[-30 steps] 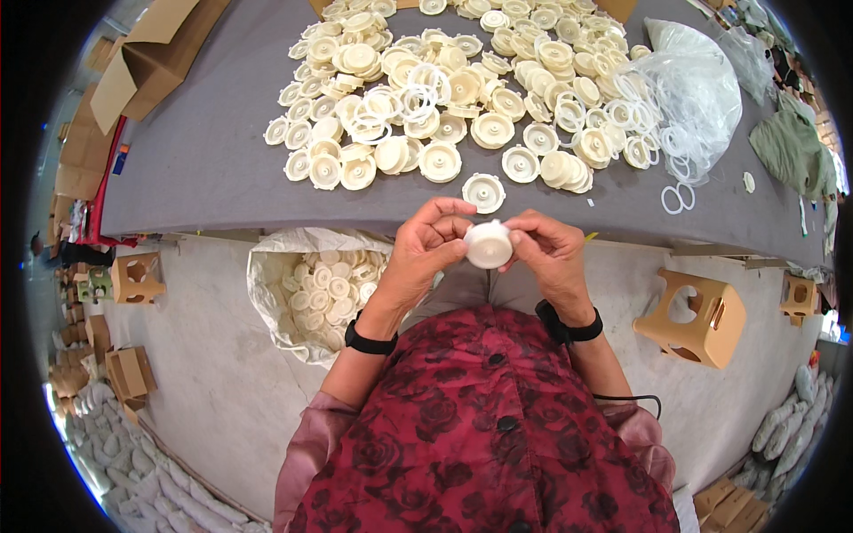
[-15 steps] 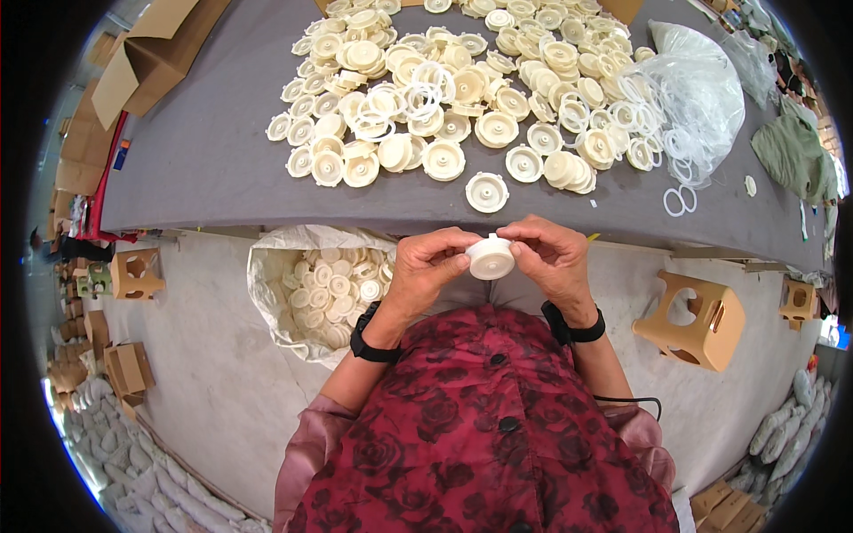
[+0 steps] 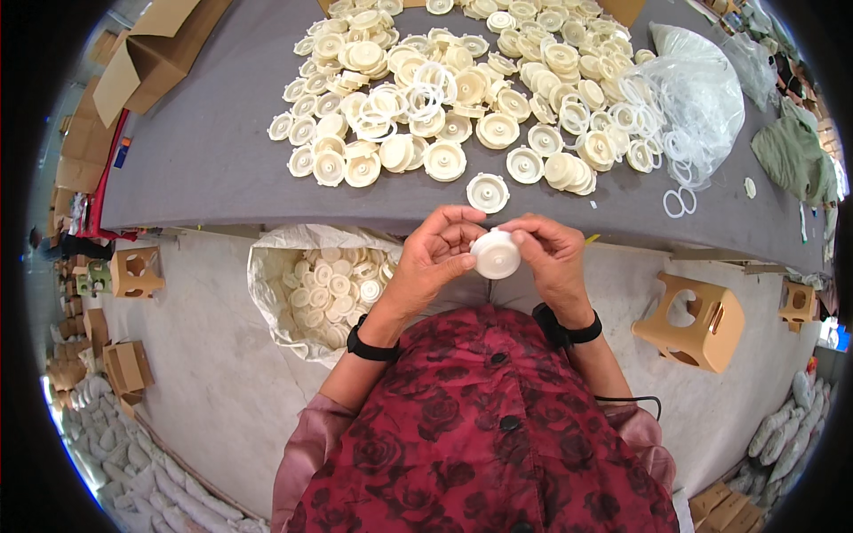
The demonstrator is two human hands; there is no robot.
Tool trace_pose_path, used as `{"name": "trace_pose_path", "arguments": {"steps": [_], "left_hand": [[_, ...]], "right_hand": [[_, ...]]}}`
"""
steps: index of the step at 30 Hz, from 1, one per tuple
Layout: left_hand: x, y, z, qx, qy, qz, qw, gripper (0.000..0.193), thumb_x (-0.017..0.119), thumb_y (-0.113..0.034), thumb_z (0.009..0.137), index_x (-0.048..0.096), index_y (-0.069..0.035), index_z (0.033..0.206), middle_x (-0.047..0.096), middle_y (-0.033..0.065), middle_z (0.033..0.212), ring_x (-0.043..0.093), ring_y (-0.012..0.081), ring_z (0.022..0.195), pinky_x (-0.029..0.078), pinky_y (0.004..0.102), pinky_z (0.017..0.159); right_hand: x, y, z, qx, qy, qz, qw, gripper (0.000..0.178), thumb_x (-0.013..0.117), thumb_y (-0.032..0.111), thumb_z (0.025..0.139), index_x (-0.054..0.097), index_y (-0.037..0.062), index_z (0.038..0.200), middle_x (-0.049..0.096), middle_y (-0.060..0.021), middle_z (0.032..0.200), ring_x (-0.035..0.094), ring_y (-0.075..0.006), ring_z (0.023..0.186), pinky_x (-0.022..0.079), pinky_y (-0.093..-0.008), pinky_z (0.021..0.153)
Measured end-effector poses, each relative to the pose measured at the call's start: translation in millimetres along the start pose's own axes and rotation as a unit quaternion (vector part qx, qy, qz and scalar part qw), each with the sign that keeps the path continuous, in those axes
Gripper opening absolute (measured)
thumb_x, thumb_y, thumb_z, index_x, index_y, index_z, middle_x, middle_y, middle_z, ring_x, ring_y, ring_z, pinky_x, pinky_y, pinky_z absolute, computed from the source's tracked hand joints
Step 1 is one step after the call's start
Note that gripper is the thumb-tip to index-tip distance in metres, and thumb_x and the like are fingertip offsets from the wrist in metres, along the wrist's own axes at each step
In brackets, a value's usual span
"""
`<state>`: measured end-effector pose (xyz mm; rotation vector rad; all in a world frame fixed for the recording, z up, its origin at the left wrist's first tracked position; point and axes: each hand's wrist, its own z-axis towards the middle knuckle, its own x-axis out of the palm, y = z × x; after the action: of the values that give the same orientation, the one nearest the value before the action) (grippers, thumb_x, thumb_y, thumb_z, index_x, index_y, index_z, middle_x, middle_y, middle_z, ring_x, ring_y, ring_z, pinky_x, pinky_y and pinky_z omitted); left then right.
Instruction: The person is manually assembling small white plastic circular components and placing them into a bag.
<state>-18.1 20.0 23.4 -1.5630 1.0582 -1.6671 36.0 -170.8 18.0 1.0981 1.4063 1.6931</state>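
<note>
Between my two hands, just off the table's near edge, is a round cream plastic cap (image 3: 497,255), its flat face turned up toward me. My right hand (image 3: 553,255) pinches its right rim with thumb and fingers. My left hand (image 3: 434,256) has its thumb against the cap's left edge, its fingers curled loosely behind, fingertips partly hidden. Beyond them a single cap (image 3: 488,192) lies on the table with its hollow side up. Past it spreads a big heap of similar caps (image 3: 445,161), with white rings (image 3: 433,82) scattered on top.
A clear plastic bag (image 3: 702,89) with white rings spilling out lies on the right of the grey table (image 3: 204,178). Below its edge, at my left, stands a white woven sack (image 3: 269,311) holding many caps. A tan stool (image 3: 711,329) stands at right, an opened carton (image 3: 160,53) far left.
The cap has tilted so its flat face shows more fully. My left fingers have loosened and lifted away from its top edge; the right hand keeps its pinch.
</note>
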Motion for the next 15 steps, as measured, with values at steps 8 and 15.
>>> {"name": "trace_pose_path", "arguments": {"steps": [8, 15], "left_hand": [[-21.5, 25.7, -24.1, -0.008, -0.102, 0.012, 0.995, 0.015, 0.064, -0.002, 0.091, 0.066, 0.002, 0.105, 0.068, 0.0057, 0.103, 0.062, 0.0111, 0.094, 0.048, 0.0266, 0.088], [-93.7, -65.0, -86.0, -0.106, -0.118, 0.495, 0.854, 0.019, 0.066, -0.005, 0.086, 0.07, 0.003, 0.103, 0.071, 0.0118, 0.095, 0.066, 0.0217, 0.088, 0.05, 0.0316, 0.08]], "right_hand": [[-1.1, -11.3, -8.1, -0.026, 0.044, -0.083, 0.995, 0.013, 0.065, 0.008, 0.092, 0.069, -0.0019, 0.099, 0.067, -0.0028, 0.086, 0.06, -0.0084, 0.077, 0.05, -0.0246, 0.07], [-31.2, 15.0, 17.2, -0.105, -0.087, -0.298, 0.945, 0.013, 0.068, 0.004, 0.085, 0.07, -0.0003, 0.097, 0.067, -0.0088, 0.083, 0.061, -0.0156, 0.067, 0.048, -0.0275, 0.061]]}}
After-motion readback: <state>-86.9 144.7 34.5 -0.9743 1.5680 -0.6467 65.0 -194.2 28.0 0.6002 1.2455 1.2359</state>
